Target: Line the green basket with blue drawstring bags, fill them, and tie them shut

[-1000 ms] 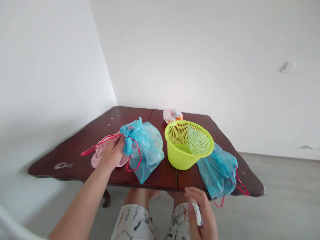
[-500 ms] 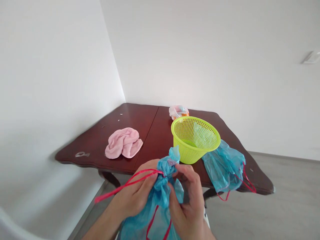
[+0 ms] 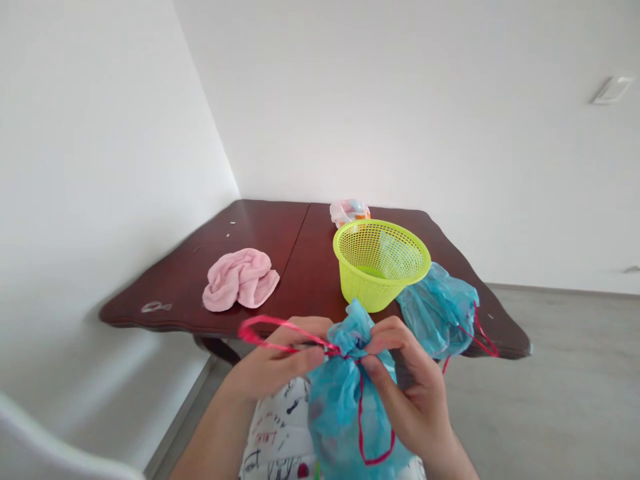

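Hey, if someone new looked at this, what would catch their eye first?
Probably the bright yellow-green basket, standing on the dark red table. Next, the blue bag with red drawstrings, its bunched neck between the left hand and right hand at the near side. A crumpled pink cloth lies left of the basket.

This looks like a room in a home. The table (image 3: 310, 273) is dark, polished wood with a wavy edge and a curved leg (image 3: 217, 348), more dining furniture than workbench. The walls (image 3: 400, 100) are plain white and meet in a corner; one carries a switch plate (image 3: 613, 89). The floor (image 3: 560, 353) is pale grey, with a skirting (image 3: 565, 289). The things are household ones: a cloth (image 3: 240, 280), a basket (image 3: 373, 292) and a plastic bag (image 3: 335, 413).
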Available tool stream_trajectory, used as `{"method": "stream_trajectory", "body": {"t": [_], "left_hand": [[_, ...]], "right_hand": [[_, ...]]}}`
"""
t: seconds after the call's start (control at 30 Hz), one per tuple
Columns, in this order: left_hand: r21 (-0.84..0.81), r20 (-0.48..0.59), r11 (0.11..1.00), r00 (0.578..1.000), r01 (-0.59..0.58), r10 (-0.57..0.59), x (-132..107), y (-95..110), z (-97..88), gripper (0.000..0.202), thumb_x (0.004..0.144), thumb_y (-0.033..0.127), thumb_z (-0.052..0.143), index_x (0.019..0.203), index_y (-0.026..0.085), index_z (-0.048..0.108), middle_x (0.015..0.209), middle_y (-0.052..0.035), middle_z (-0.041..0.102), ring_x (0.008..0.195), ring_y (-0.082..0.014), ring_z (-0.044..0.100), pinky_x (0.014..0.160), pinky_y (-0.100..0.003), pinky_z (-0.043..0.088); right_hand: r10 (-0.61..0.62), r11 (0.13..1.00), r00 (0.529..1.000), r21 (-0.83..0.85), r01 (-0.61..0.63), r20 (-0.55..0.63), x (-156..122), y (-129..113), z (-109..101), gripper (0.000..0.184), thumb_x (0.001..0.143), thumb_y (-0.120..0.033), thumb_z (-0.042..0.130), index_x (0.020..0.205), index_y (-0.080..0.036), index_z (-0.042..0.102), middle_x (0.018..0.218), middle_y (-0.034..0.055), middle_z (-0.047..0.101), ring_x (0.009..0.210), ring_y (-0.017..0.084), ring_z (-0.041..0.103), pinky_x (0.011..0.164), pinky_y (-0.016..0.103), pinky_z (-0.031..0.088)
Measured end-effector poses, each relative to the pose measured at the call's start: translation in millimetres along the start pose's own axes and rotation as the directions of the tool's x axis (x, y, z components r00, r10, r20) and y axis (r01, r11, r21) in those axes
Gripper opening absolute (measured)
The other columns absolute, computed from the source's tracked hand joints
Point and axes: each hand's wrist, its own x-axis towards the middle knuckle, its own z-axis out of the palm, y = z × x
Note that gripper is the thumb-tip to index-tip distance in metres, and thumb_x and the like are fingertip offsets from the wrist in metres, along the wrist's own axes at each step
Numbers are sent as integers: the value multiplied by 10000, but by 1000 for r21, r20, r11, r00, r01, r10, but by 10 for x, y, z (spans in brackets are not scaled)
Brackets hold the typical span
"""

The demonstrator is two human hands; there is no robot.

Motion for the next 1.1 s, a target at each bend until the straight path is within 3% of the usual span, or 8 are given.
{"method": "stream_trajectory", "body": {"t": [0.1,0.23,0.43,0.6,0.77,0.87,1.0,1.1], "left_hand": [[-46,-63,995,995,-85,82,-40,-38,-13,379,1094,562,845,1329,266,831,1244,-145,771,1075,-291,735,928,-392,608],[64,-82,994,992,-87,92,-38,-41,136,292,1120,406,860,1396,310,863,1177,-119,836,1003,-262,774,894,-382,618],[94,-186,994,980,-52,69,-7,-213,202,215,1084,443,918,1068,232,885,952,-102,845,816,-225,776,739,-333,610],[194,-329,981,944,25,41,-68,-312,85,136,1129,369,850,1099,240,825,1009,-56,766,856,-180,694,767,-285,536],[-245,-483,939,870,-242,98,-104,-365,50,385,1123,491,771,906,231,588,996,-35,549,807,-174,523,715,-294,495],[-239,-409,921,892,-307,191,-179,-399,-95,652,1038,575,872,752,224,404,988,-55,504,804,-192,473,686,-323,453],[-138,-186,931,932,-338,311,-268,-315,-394,819,1030,760,855,593,211,433,789,-73,543,753,-221,526,698,-386,460],[-239,-236,877,901,-416,364,-271,-164,-514,839,1011,865,813,601,227,455,641,-21,454,653,-199,497,639,-374,494]], "right_hand": [[16,998,999,58,-13,-50,-44,26,-55,122,1166,-181,731,1156,-285,794,1036,28,732,975,188,708,848,321,581],[79,987,997,142,-77,-6,-71,55,-47,112,1165,-214,764,1150,-299,835,964,13,760,888,173,707,782,289,570],[206,946,978,252,-203,16,-126,62,-79,61,1140,-285,829,1089,-288,862,924,19,771,836,168,691,736,268,544],[327,863,942,430,-267,-71,-179,120,-228,110,1115,-364,856,1054,-279,821,904,10,678,785,164,598,680,258,495],[440,786,884,544,-294,-159,-188,238,-356,159,1109,-440,848,1090,-304,769,981,11,684,733,168,587,638,270,491],[410,848,861,474,-238,-301,-179,320,-437,142,1138,-470,807,1169,-333,790,1069,21,733,815,193,657,720,297,556],[354,900,847,390,-193,-397,-145,370,-561,112,1157,-450,770,1163,-339,785,1092,34,737,912,225,695,805,335,590],[362,896,853,394,-206,-377,-91,344,-603,134,1164,-467,759,1145,-335,774,1105,38,755,929,236,711,809,353,595]]}}
